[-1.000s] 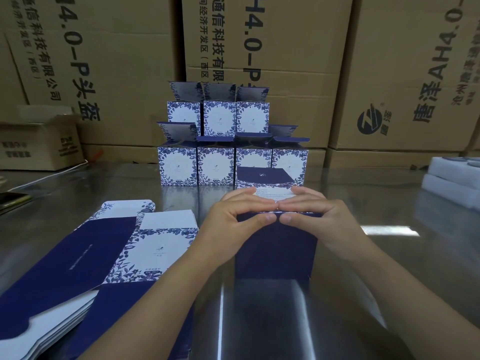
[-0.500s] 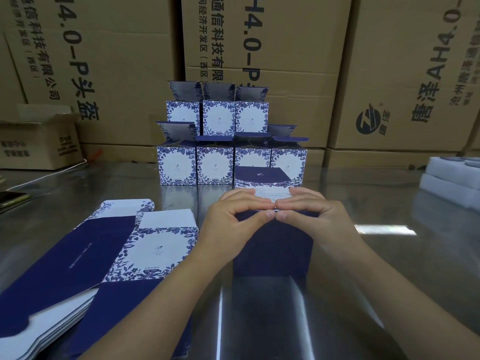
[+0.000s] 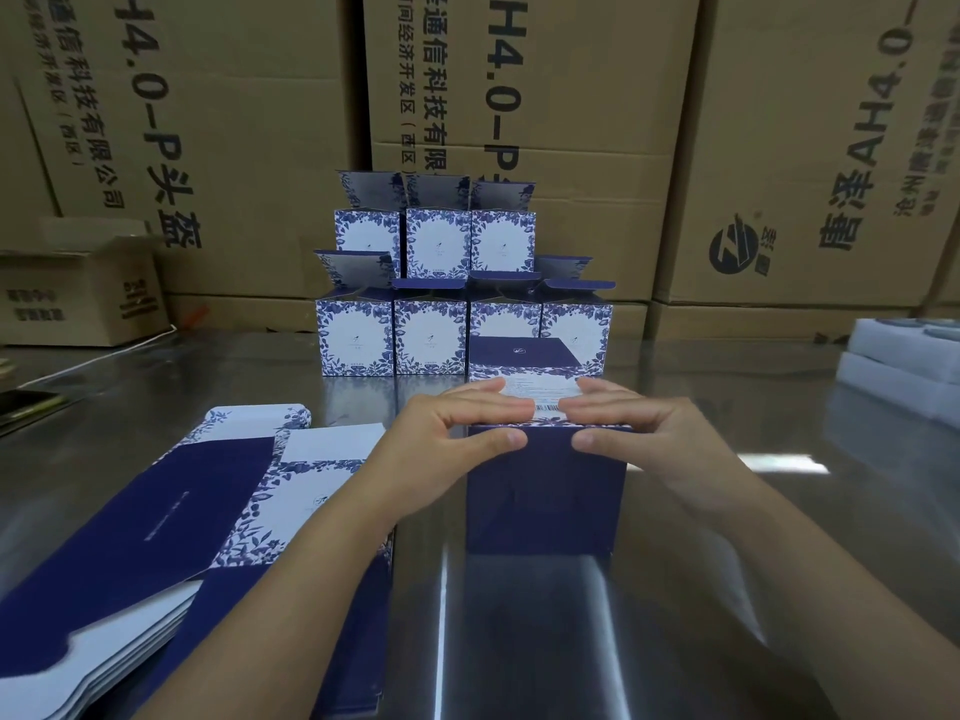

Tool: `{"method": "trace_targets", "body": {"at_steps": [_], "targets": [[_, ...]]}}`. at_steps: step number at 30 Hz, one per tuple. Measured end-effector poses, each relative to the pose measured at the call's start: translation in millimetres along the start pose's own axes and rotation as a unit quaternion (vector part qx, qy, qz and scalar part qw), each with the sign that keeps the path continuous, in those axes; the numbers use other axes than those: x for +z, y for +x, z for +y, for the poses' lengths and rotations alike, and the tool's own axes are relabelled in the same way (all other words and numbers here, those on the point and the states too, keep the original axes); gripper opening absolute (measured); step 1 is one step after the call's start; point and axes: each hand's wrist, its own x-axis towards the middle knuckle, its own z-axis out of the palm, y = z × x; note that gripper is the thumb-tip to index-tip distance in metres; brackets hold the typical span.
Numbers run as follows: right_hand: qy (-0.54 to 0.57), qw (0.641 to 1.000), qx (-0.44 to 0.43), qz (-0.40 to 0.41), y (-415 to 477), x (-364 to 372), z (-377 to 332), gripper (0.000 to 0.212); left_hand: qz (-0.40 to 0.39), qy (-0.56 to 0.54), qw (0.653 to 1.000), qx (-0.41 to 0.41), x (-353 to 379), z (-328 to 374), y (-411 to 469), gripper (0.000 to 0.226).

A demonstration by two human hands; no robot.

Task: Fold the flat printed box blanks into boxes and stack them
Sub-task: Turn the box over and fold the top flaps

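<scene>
A dark blue box stands upright on the steel table in front of me. Its rear lid flap is raised, and a white flap with a barcode lies across its top. My left hand and my right hand press that flap down with straight fingers, thumbs against the top of the front face. Behind it, folded blue-and-white floral boxes are stacked in two rows, lids open. A pile of flat box blanks lies at my left.
Large brown cartons wall off the back of the table. A small open carton sits at the far left, with a dark flat object near it. White foam trays are stacked at the right edge.
My thumbs met tip to tip at the middle of the box's front edge; they have slid apart toward the corners, uncovering the barcode flap. The box has stayed in place.
</scene>
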Motion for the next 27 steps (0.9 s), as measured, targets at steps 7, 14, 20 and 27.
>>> {"method": "trace_targets", "body": {"at_steps": [7,14,20,27], "targets": [[0.015,1.000,0.010,0.009,-1,1,1,0.022,0.020,-0.028,0.999,0.001,5,-3,0,0.019],[0.012,1.000,0.017,-0.004,-1,-3,-1,0.025,-0.003,-0.035,0.999,-0.004,0,-3,0,0.025],[0.027,0.999,0.025,-0.007,-4,-13,-1,0.031,0.003,-0.062,0.997,-0.038,-13,-9,-3,0.020],[0.036,0.999,0.020,0.000,-4,-11,1,0.029,0.018,-0.065,0.997,-0.036,-10,-9,-3,0.022]]}}
